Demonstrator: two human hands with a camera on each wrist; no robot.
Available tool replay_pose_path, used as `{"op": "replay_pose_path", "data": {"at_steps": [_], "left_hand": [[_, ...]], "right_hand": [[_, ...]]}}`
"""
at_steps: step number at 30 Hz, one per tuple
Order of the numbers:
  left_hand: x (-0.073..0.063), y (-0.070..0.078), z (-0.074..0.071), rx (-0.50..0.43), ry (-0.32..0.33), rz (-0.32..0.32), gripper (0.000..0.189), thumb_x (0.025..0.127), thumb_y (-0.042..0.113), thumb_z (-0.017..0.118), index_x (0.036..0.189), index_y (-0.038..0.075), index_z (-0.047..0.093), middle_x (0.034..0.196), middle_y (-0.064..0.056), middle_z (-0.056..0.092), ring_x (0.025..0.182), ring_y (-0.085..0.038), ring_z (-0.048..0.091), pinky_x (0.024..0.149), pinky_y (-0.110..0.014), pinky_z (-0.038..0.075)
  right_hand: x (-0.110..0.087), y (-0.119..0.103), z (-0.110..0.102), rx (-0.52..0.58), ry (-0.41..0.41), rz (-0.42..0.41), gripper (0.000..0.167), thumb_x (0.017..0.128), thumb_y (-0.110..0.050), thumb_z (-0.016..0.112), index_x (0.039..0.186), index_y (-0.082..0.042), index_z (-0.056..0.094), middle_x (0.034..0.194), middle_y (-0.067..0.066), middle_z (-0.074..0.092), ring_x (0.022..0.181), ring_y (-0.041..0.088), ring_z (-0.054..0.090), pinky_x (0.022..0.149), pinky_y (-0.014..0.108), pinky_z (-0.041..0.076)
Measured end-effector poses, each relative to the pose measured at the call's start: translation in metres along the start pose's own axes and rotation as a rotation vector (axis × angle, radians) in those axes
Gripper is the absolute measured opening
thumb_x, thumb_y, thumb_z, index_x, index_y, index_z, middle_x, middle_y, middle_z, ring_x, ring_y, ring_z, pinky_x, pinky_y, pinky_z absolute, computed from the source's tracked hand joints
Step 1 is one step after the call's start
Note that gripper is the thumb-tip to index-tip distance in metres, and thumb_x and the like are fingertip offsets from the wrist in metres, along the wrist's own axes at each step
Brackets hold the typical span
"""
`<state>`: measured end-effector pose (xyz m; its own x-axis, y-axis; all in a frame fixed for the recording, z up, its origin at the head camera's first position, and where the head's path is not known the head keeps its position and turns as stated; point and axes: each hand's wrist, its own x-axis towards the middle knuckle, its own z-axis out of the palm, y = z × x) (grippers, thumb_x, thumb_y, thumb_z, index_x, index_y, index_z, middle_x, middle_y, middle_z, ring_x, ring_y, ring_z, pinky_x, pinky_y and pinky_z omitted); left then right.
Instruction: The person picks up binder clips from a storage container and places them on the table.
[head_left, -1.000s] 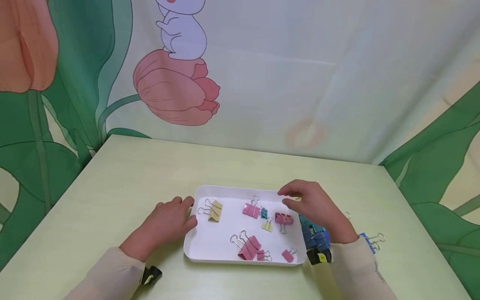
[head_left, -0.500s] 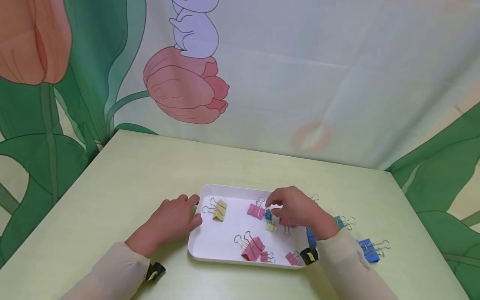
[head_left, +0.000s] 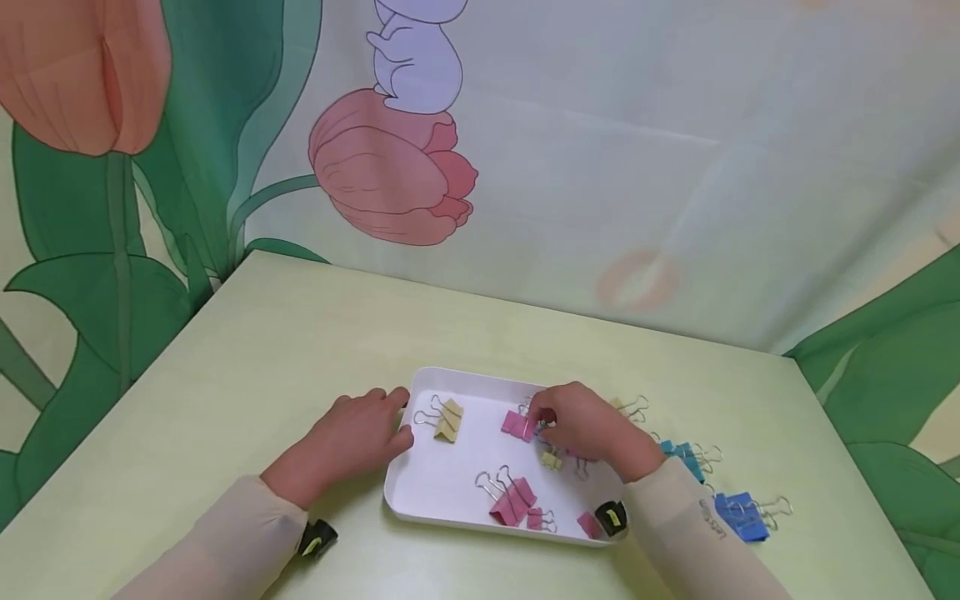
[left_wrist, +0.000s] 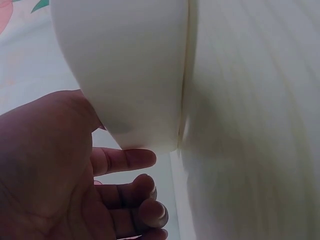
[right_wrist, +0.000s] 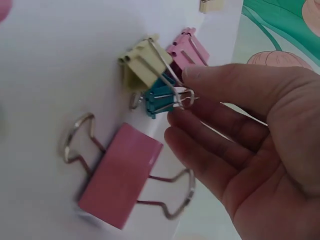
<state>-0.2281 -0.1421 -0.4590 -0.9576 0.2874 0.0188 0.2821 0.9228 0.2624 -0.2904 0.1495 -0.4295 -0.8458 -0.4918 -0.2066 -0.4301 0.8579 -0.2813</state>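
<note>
In the head view, the white tray (head_left: pixel 431 504) holds several binder clips. My left hand (head_left: pixel 356 442) holds its left rim; the left wrist view has the thumb passing over the tray wall (left_wrist: pixel 125 75) and the index finger against the outside. My right hand (head_left: pixel 581 421) reaches into the tray, thumb and fingers apart around the wire handles of a small teal binder clip (right_wrist: pixel 159 102). Close by lie a small pale yellow binder clip (right_wrist: pixel 145 65), a pink binder clip (right_wrist: pixel 122 172) and another pink binder clip (right_wrist: pixel 189 47). The right hand partly hides these clips in the head view.
A larger yellow binder clip (head_left: pixel 448 421) lies in the tray's left part, a large pink binder clip (head_left: pixel 513 502) near its front wall. Right of the tray, on the table (head_left: pixel 337 317), lie a blue binder clip (head_left: pixel 741 517), a teal binder clip (head_left: pixel 684 460) and more clips.
My right hand has moved left and down, from over the tray's right rim to the small teal binder clip. The left hand stays at the tray's rim. The head view has shifted slightly.
</note>
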Motion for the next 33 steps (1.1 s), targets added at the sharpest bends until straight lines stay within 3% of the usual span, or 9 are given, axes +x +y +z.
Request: {"op": "replay_pose_path", "data": {"at_steps": [10, 16, 24, 33], "left_hand": [[0.000, 0.002, -0.001, 0.008, -0.002, 0.008, 0.034, 0.088, 0.025, 0.048, 0.114, 0.003, 0.054, 0.080, -0.008, 0.055, 0.066, -0.023, 0.052, 0.068, -0.045, 0.045], [0.001, 0.001, 0.000, 0.003, -0.019, -0.002, 0.037, 0.088, 0.026, 0.048, 0.116, 0.003, 0.054, 0.082, -0.008, 0.056, 0.067, -0.022, 0.053, 0.070, -0.046, 0.045], [0.000, -0.001, -0.001, 0.001, -0.010, 0.006, 0.037, 0.088, 0.026, 0.048, 0.116, 0.003, 0.053, 0.082, -0.008, 0.057, 0.068, -0.022, 0.054, 0.070, -0.046, 0.046], [0.001, -0.001, -0.001, -0.003, -0.014, 0.011, 0.035, 0.088, 0.025, 0.048, 0.114, 0.003, 0.053, 0.078, -0.007, 0.056, 0.068, -0.021, 0.053, 0.067, -0.045, 0.045]], "right_hand": [[-0.004, 0.005, 0.004, -0.014, 0.027, -0.042, 0.008, 0.082, -0.015, 0.075, 0.085, -0.021, 0.072, 0.077, -0.011, 0.062, 0.072, 0.009, 0.053, 0.069, 0.024, 0.048], [-0.009, 0.000, -0.004, -0.022, 0.024, -0.041, 0.007, 0.083, -0.014, 0.074, 0.085, -0.020, 0.074, 0.079, -0.011, 0.063, 0.073, 0.009, 0.053, 0.069, 0.023, 0.048], [-0.017, -0.001, -0.018, 0.046, -0.001, 0.001, 0.007, 0.085, -0.011, 0.071, 0.084, -0.017, 0.075, 0.087, -0.008, 0.068, 0.078, 0.012, 0.056, 0.070, 0.025, 0.051], [-0.014, 0.003, -0.013, 0.033, 0.018, 0.055, 0.006, 0.084, -0.013, 0.072, 0.088, -0.016, 0.074, 0.086, -0.006, 0.066, 0.078, 0.013, 0.055, 0.072, 0.026, 0.052]]}}
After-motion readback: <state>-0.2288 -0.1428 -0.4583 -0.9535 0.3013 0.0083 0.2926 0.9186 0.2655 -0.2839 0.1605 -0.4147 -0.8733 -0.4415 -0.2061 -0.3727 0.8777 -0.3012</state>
